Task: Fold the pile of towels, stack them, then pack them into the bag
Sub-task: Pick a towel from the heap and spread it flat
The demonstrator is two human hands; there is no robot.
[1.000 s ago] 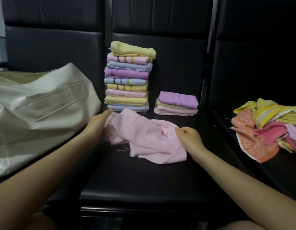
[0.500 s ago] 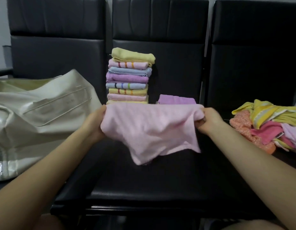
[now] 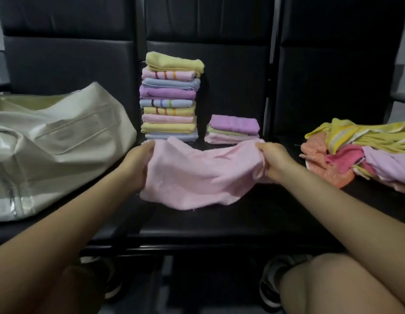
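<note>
A row of three black padded seats fills the scene, their backrests rising at the far side. On the middle seat (image 3: 197,223) a tall stack of folded towels (image 3: 171,98) stands against the backrest, with a short stack (image 3: 233,129) just to its right. A cream bag (image 3: 58,141) slumps on the left seat, and an unfolded pile of towels (image 3: 360,152) lies on the right seat. Near the person, a pink towel (image 3: 197,175) hangs between both hands above the middle seat, its lower edge sagging toward the cushion. The left hand (image 3: 138,164) grips the towel's left end with curled fingers; the right hand (image 3: 274,159) bunches the right end in a closed grip. The cloth looks light, thin and limp, so it would likely droop and crease wherever unsupported. Holding it at the two upper corners, pulled gently taut, probably gives the cleanest fold; the bunched right end may need smoothing out.
</note>
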